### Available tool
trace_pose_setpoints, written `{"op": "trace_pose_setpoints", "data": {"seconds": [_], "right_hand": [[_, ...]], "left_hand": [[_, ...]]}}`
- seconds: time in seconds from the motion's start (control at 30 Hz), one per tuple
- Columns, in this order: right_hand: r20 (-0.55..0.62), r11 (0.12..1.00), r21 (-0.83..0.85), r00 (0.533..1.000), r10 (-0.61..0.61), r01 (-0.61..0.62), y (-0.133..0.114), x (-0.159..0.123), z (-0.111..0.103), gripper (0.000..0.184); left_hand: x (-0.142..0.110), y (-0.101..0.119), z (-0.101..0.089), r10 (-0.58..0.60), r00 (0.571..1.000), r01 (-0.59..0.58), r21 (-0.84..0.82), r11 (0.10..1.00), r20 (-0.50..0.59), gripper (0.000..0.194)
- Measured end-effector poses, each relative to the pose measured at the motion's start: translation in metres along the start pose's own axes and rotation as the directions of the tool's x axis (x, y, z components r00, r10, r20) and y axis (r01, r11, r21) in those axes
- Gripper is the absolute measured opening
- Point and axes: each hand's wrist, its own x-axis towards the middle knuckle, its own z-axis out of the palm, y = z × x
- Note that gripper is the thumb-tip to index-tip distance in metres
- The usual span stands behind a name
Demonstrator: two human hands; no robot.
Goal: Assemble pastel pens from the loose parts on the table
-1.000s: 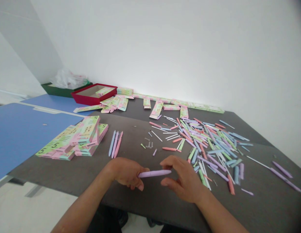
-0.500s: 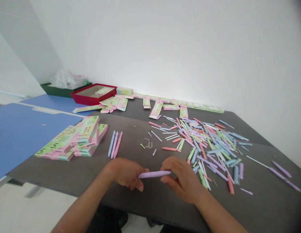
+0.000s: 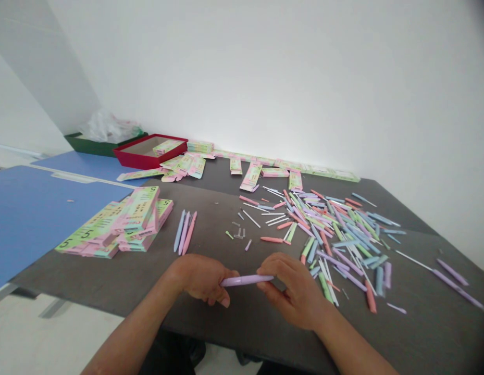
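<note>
A light purple pen (image 3: 244,280) lies level between my hands, above the near part of the dark table (image 3: 210,333). My left hand (image 3: 205,278) is closed around the pen's left end, which is partly hidden in the fingers. My right hand (image 3: 286,286) pinches the other end between thumb and fingers. Just beyond my left hand lie three pens side by side: a blue pen (image 3: 180,231), a purple pen (image 3: 184,233) and a pink pen (image 3: 189,233). To the right spreads a heap of pen parts (image 3: 335,224), with coloured barrels and white refills.
Stacked pen boxes (image 3: 136,213) stand at the left. Small clear clips (image 3: 239,234) lie mid-table. Flattened cartons (image 3: 183,165), a red tray (image 3: 148,160) and a green tray (image 3: 97,147) with plastic bags are farther back. A blue table (image 3: 42,203) adjoins on the left; a wall closes the back.
Almost nothing differs. The pen and the fingers of my right hand have shifted very slightly left; both hands keep their hold on it.
</note>
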Motion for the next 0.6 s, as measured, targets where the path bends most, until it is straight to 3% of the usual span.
{"op": "trace_pose_setpoints", "data": {"seconds": [0.1,0.27,0.43,0.6], "right_hand": [[0.000,1.000,-0.012,1.000,0.004,-0.004,0.0001,-0.0004,-0.0008,0.011],[-0.001,1.000,-0.017,1.000,-0.026,0.026,-0.0004,-0.0020,-0.0019,0.024],[0.002,1.000,0.026,1.000,-0.016,0.016,0.0012,-0.0025,0.0004,0.012],[-0.006,0.999,-0.039,1.000,-0.003,0.003,0.0016,-0.0014,0.0032,0.011]], "left_hand": [[-0.0007,0.0005,0.0006,-0.005,1.000,0.005,-0.020,1.000,0.007,0.045],[-0.0007,0.0018,-0.0003,0.027,0.999,-0.026,-0.040,0.999,0.021,0.037],[0.0000,0.0006,-0.0002,0.007,1.000,-0.006,-0.048,0.999,0.021,0.025],[-0.0004,0.0009,-0.0006,0.009,1.000,-0.009,-0.017,1.000,0.009,0.037]]}}
